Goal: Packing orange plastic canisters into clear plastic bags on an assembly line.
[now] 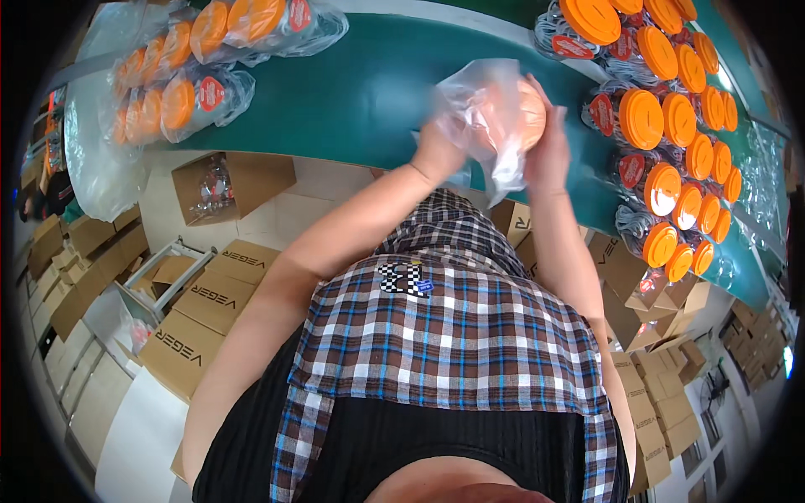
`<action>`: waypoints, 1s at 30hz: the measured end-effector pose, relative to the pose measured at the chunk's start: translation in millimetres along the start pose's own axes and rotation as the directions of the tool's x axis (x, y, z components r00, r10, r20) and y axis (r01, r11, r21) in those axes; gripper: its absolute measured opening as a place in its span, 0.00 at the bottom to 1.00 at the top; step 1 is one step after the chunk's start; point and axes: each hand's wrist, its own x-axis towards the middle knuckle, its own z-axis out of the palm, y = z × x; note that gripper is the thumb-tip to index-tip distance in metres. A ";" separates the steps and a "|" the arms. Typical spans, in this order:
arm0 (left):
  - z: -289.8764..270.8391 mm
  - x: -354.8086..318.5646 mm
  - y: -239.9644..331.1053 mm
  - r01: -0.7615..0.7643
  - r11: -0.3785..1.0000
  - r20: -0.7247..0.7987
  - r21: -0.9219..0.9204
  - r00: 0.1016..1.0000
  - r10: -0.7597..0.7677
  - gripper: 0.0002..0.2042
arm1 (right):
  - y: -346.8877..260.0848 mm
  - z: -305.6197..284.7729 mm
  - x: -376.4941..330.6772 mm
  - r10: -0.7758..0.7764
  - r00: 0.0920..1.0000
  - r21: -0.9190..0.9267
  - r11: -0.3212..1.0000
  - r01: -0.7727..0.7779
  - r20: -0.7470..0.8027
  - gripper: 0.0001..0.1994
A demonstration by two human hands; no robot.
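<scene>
Both hands grip one bagged jar over the green desk.
The left hand and right hand have fingers clenched on a clear plastic bag holding one orange-lidded jar; about sixteen unbagged jars stand at right, some seven bagged jars lie at left.

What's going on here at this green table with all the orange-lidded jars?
A person holds an orange-lidded jar over the green table, with a clear plastic bag around it. The left hand grips the bag and the right hand is on the jar. Unbagged jars stand grouped on the right; bagged jars lie on the left. Cardboard boxes sit on the floor.
</scene>
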 end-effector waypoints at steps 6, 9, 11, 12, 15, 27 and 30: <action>-9.0 -14.7 -49.7 0.085 0.907 0.396 0.412 0.880 -0.262 0.13 | 0.9 -26.3 -7.6 -0.064 0.980 -0.591 0.789 0.166 0.190 0.28; -54.2 -9.5 -25.0 0.135 0.892 0.399 0.431 0.858 -0.323 0.15 | 10.4 -51.2 -12.4 -0.046 0.950 -0.815 0.502 0.290 0.309 0.32; -66.3 -13.9 -22.9 0.163 0.885 0.392 0.437 0.851 -0.350 0.16 | 25.6 -62.7 -13.3 -0.020 0.936 -0.861 0.387 0.330 0.350 0.33; -66.3 -21.3 -25.5 0.188 0.880 0.426 0.437 0.818 -0.386 0.16 | 41.2 -68.5 -11.9 0.000 0.956 -0.823 0.509 0.251 0.292 0.34; -61.1 -26.1 -39.2 0.238 0.869 0.531 0.433 0.712 -0.460 0.16 | 77.7 -75.5 14.6 0.083 0.988 -0.603 0.798 0.012 0.129 0.35; -218.6 -42.1 -94.0 -0.128 0.813 0.614 0.569 0.723 -0.316 0.14 | 128.7 42.9 84.3 -0.060 0.812 -0.814 -0.008 0.581 0.580 0.43; -256.7 -37.4 -67.5 -0.141 0.715 0.570 0.684 0.715 -0.404 0.13 | 32.4 96.9 51.2 -0.209 0.705 -0.606 -0.702 0.374 0.677 0.28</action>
